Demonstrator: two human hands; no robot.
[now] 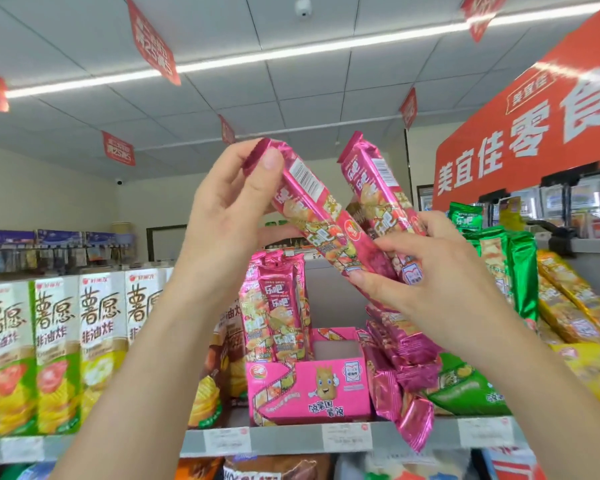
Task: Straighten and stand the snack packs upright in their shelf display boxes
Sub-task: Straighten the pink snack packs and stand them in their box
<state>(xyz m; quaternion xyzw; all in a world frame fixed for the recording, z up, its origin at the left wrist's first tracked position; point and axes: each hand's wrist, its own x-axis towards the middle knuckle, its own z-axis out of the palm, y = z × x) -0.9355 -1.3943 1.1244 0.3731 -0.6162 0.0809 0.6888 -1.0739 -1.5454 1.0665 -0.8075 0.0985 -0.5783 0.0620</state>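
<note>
Two long pink snack packs are held up above the shelf. My left hand (236,199) pinches the top end of the left pack (312,206). My right hand (426,271) grips the lower ends of both packs, the right pack (374,188) leaning beside the first. Below them stands the pink display box (309,389) on the shelf, with a few pink packs (278,306) upright in its left half and its right half bare. More pink packs (402,358) lie slumped in a heap just right of the box.
White and green chip cartons (59,348) stand in a row on the left. Green packs (510,271) and yellow packs (575,306) lean at the right. The grey shelf edge (291,441) carries price tags. A red store sign (534,116) hangs at upper right.
</note>
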